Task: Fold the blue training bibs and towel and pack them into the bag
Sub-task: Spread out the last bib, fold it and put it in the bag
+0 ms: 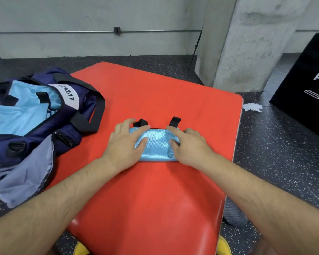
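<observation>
Blue training bib [156,144]: lay folded into a small oblong near the middle of the red mat [155,199], with two black strap loops [175,121] sticking out past its far edge

Left hand [126,144]: rested palm-down on the bib's left end, fingers loosely spread and nearly straight, thumb laid across the blue cloth, fingertips by the left loop; pinched nothing

Right hand [190,146]: rested palm-down on the bib's right end, fingers slightly spread, forefinger stretched along the far edge, thumb pressed on the cloth

Navy bag [44,122]: sat unzipped at the mat's left edge, partly on it; bore a white label with black lettering; held more light-blue bibs [17,115] inside

Elsewhere: black box [306,92] with white lettering at right on the speckled floor, crumpled white scrap [251,107] between box and mat, concrete pillar [247,43] behind
</observation>
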